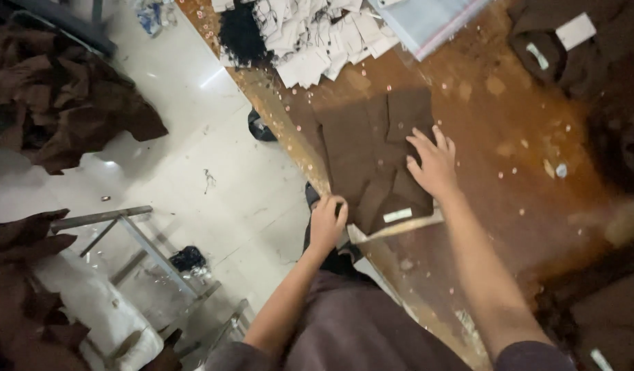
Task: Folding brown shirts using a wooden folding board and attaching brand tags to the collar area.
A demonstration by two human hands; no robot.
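Brown folded garment [375, 154] lying at worn table [509, 130] edge, partly overhanging. Left hand [327, 221] pinching its near corner, fingers curled; right hand [434, 161] pressing flat, fingers spread, gripping nothing. Possibly sliding toward floor [214, 172], folds opening, if pulling too hard.

hands on the table: two, left hand [327, 221] and right hand [434, 163] | folded brown garment [372, 154] under them: one; white label [397, 215] on it: one | heap of white paper tags [324, 38]: one, tags too many to count | clear plastic bag [427, 20]: one | brown cloth piles on the floor side: two, upper pile [63, 96]; lower pile [21, 288]
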